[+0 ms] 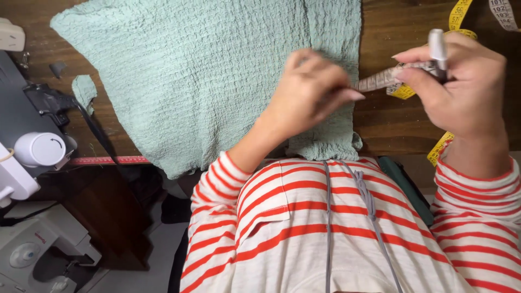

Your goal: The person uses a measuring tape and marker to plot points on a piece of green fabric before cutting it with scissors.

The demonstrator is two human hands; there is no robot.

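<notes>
A crinkled mint-green fabric (195, 76) lies spread on a dark wooden table (396, 116). My left hand (306, 89) hovers over the fabric's right part and pinches one end of a measuring tape (380, 80). My right hand (461, 84) holds the same tape stretched between the hands, and also grips a silver marker pen (437, 46) that points upward. The tape's yellow length loops behind my right hand and trails off the table edge (440, 147).
A sewing machine (24, 146) with a white dial stands at the left, another machine (38, 249) below it. A small green fabric scrap (84, 91) lies near the machine. A red ruler strip (108, 160) runs along the table's front edge.
</notes>
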